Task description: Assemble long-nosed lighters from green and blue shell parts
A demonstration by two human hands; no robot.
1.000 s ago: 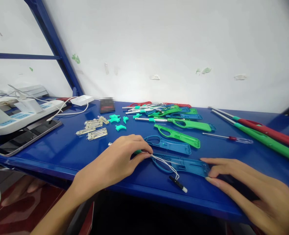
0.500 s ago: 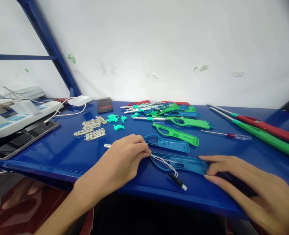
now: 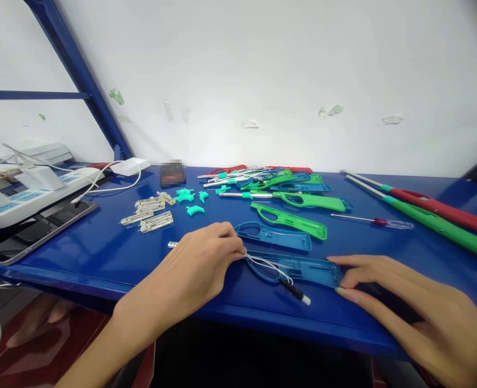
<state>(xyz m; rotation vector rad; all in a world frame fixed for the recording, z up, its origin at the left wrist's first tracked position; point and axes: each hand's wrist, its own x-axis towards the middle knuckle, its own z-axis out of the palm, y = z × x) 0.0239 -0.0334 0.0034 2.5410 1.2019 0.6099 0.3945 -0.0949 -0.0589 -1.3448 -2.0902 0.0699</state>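
My left hand (image 3: 200,264) is closed round a lighter's metal tube (image 3: 173,244), most of it hidden by the hand. White wires (image 3: 268,263) run from its fingertips to a black igniter (image 3: 294,291) with a white end, hanging just in front of the blue casing half. My right hand (image 3: 400,302) grips the far right end of that blue lighter casing half (image 3: 313,269) between thumb and fingers, and the casing lies on the table, inner side up. Behind it rests another blue casing half (image 3: 282,237), then a green casing half (image 3: 290,220).
Teal triggers (image 3: 185,195) and clear fuel tanks (image 3: 156,221) lie left of a pile of lighter parts (image 3: 258,178). To the right are a screwdriver (image 3: 392,222), a red lighter (image 3: 444,209) and a green lighter (image 3: 440,225). A phone (image 3: 40,231) and power strip (image 3: 40,196) occupy the left.
The igniter has swung slightly up and to the right, nearer the casing. The metal tube's tip has shifted a little left. My right hand has stayed on the casing's end.
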